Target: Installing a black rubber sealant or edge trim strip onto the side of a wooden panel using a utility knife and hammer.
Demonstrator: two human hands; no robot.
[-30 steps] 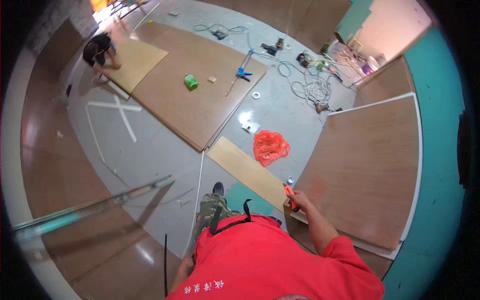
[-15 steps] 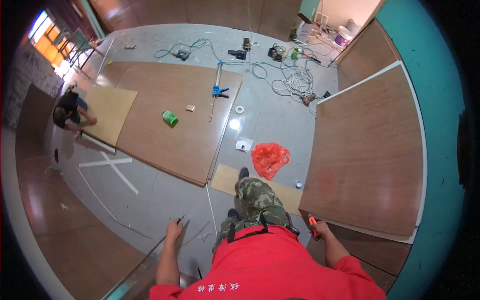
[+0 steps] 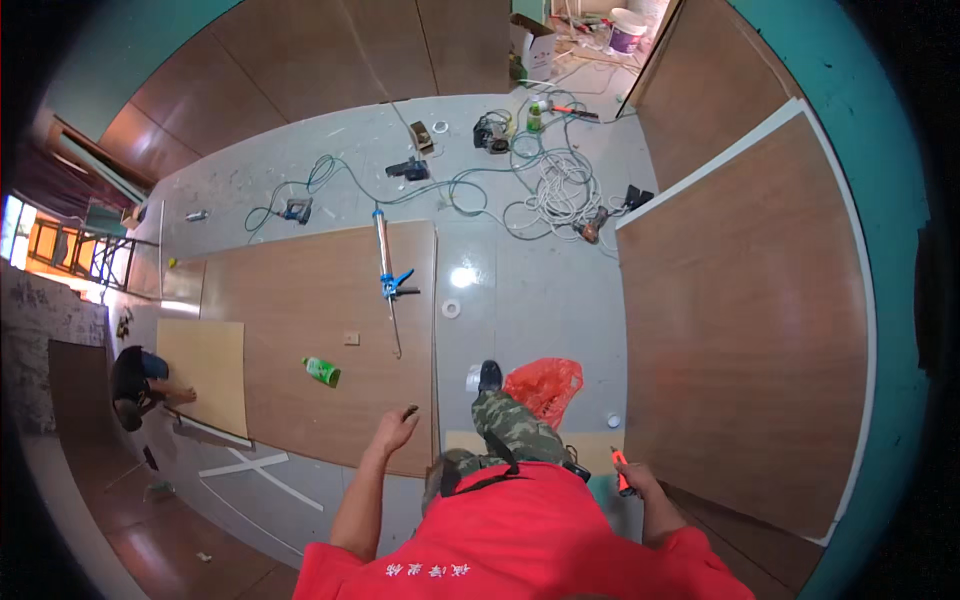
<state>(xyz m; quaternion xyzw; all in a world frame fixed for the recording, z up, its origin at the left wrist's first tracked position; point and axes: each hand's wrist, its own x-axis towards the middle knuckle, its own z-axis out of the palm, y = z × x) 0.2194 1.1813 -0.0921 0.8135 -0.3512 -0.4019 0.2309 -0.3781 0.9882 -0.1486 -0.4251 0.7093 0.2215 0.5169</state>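
Note:
In my right hand [image 3: 640, 478] is an orange-and-black utility knife [image 3: 623, 474], its narrow tip pointing forward, beside the lower left corner of a large brown panel [image 3: 745, 320] with a white edge. My left hand [image 3: 394, 430] is closed, and a small dark thing shows at its fingertips, too small to name. It hangs above the near edge of a stack of brown wood panels [image 3: 270, 290]. On that stack lie a blue-handled caulking gun [image 3: 384, 265], a green bottle [image 3: 321, 371] and a small pale block [image 3: 351, 339].
A red plastic bag [image 3: 550, 388] lies beside my front foot [image 3: 489, 376]. Coiled cable [image 3: 565, 190] and several power tools lie farther ahead. At the left, another person [image 3: 135, 385] bends over a tan sheet [image 3: 205, 375]. Crossed white strips [image 3: 255, 465] lie on the floor.
I have stepped forward, and my view has turned left. My left hand has come forward over the panel stack's edge. The orange knife remains in my right hand.

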